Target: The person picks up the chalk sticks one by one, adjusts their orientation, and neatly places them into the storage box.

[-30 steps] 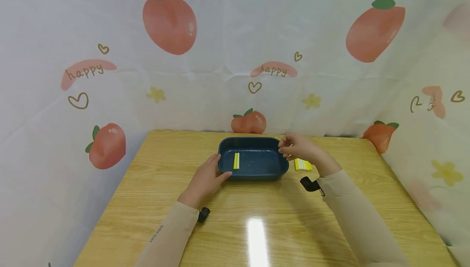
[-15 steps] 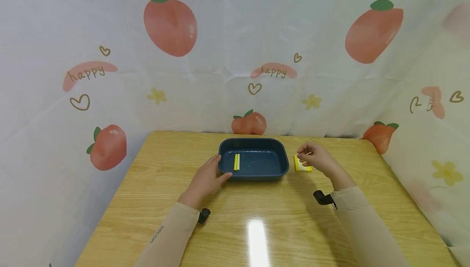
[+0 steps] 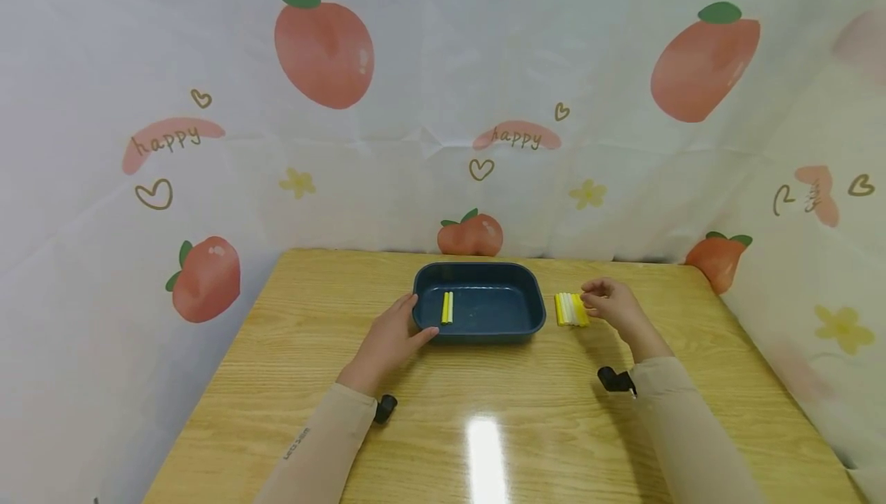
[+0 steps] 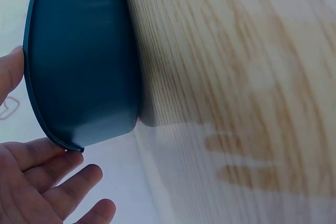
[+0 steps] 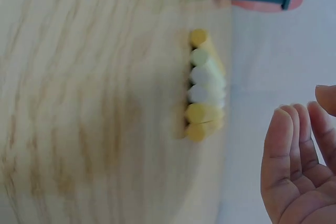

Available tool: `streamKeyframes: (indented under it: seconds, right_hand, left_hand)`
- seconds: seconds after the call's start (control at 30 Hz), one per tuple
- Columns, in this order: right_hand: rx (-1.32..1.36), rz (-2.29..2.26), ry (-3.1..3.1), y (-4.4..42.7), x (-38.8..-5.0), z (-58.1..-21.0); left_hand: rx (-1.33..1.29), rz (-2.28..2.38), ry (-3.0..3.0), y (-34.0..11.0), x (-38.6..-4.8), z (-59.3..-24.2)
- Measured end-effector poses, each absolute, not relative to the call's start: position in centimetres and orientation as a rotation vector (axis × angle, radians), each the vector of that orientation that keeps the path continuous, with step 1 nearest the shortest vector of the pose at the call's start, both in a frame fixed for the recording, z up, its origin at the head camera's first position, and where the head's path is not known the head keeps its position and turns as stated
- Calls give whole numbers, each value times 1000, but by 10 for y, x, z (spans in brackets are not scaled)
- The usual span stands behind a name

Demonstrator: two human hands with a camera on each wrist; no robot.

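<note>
A dark blue rectangular dish (image 3: 487,335) stands on the table, with one yellow stick of chalk (image 3: 445,308) and one white stick of chalk (image 3: 451,308) side by side at its left end. My left hand (image 3: 388,341) touches the dish's left end, thumb at the front rim and fingers on the side; in the left wrist view some fingertips (image 4: 86,174) stick out past the rim. To the right of the dish lies a row of yellow and white chalk sticks (image 3: 569,309). Over its right edge hovers my right hand (image 3: 614,305), fingers loosely bent, holding nothing.
The wooden table (image 3: 443,427) reaches back to a white cloth backdrop (image 3: 415,65) printed with fruit and hearts. The cloth also hangs at both sides. A bright light reflection lies on the tabletop in front of the dish.
My right hand has moved from the dish's right rim, over the chalk row, to the row's right edge. The left hand and the dish have stayed in place.
</note>
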State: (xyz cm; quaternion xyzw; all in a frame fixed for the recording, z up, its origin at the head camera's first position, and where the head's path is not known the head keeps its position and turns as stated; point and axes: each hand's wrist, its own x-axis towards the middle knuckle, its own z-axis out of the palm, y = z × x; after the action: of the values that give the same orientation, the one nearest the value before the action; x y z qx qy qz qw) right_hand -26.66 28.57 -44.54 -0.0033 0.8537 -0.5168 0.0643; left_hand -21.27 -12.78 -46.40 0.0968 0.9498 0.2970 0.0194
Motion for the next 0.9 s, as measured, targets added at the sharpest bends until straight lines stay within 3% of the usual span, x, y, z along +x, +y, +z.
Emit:
streamKeyframes:
  seconds: [0.9]
  right_hand:
    - [220,-1451,2474,300,-299,-479]
  left_hand:
    - [283,909,2941,-127,-213,-463]
